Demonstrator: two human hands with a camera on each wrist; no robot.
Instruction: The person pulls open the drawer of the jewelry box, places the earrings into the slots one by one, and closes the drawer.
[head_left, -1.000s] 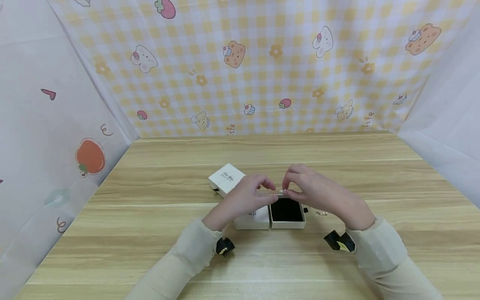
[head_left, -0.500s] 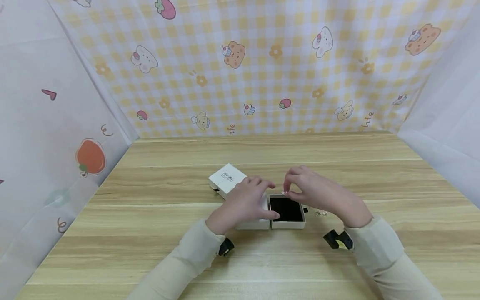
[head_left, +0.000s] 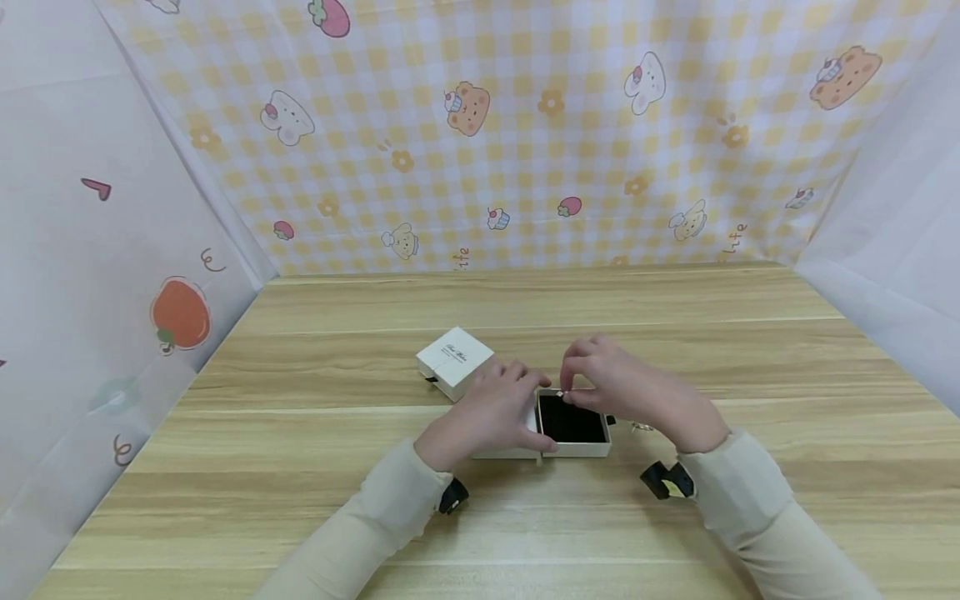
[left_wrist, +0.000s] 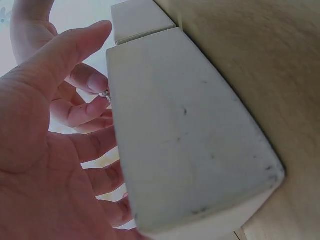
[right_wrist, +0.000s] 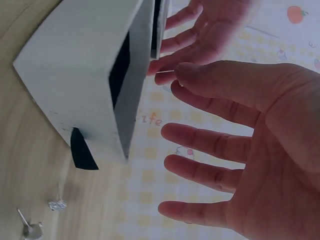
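Observation:
A white jewelry box stands pulled apart: its black-lined drawer (head_left: 585,451) sits to the right of its sleeve (head_left: 498,455). My left hand (head_left: 491,408) lies across the sleeve and holds the box, fingers at the far side and thumb at the drawer's near edge. Over the drawer's far left part, my right hand (head_left: 607,379) pinches a small stud earring (left_wrist: 105,94) between thumb and index finger. The earring's thin pin (right_wrist: 165,71) points toward the left hand in the right wrist view. The other right fingers stay extended.
A second white box (head_left: 456,357) with printed lettering sits behind the left hand. Several earrings (head_left: 642,427) lie right of the drawer; two studs (right_wrist: 57,204) show in the right wrist view. A black pull tab (right_wrist: 83,150) sticks out of the drawer.
My left hand has come down over the sleeve, its thumb moving toward the drawer's near edge. The right hand has brought the earring slightly nearer and left, over the drawer.

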